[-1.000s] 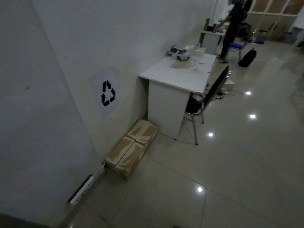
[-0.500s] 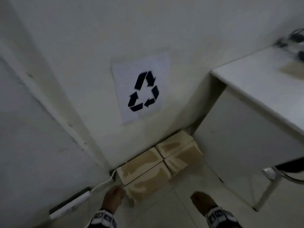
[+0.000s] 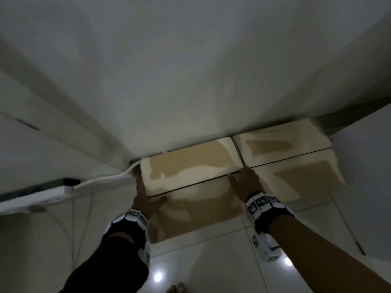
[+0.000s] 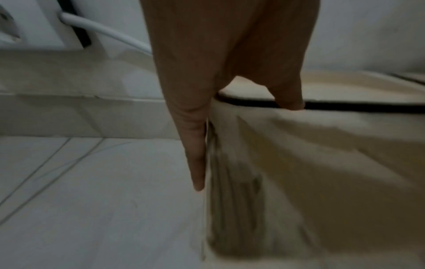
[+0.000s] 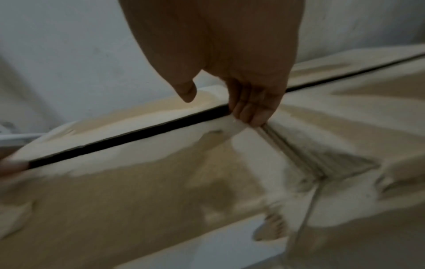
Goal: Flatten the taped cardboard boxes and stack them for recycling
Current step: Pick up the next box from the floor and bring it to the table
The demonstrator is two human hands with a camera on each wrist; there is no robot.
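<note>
Several taped cardboard boxes lie on the floor against the wall, two behind and two in front. My left hand [image 3: 146, 197] holds the left end of the front left box [image 3: 201, 210]. Its fingers [image 4: 195, 154] lie straight down the end face, and the thumb tip sits at the top edge by the dark gap. My right hand [image 3: 245, 182] is at that box's right end, with fingers [image 5: 253, 112] hooked into the gap over its top corner and the thumb lifted free. Behind it sit the back left box [image 3: 188, 166] and the back right box [image 3: 279, 142]. The front right box [image 3: 300, 178] lies beside my right hand.
A white power strip [image 3: 33, 195] lies on the floor at the left. Its cable [image 3: 105, 178] runs to the back left box's corner. The wall [image 3: 190, 81] rises right behind the boxes. A pale desk panel [image 3: 366, 166] stands at the right. Glossy floor tiles [image 3: 211, 261] lie in front.
The view dropped from across the room to close over the boxes. Both hands, which hovered near the front left box half a second ago, now hold its two ends.
</note>
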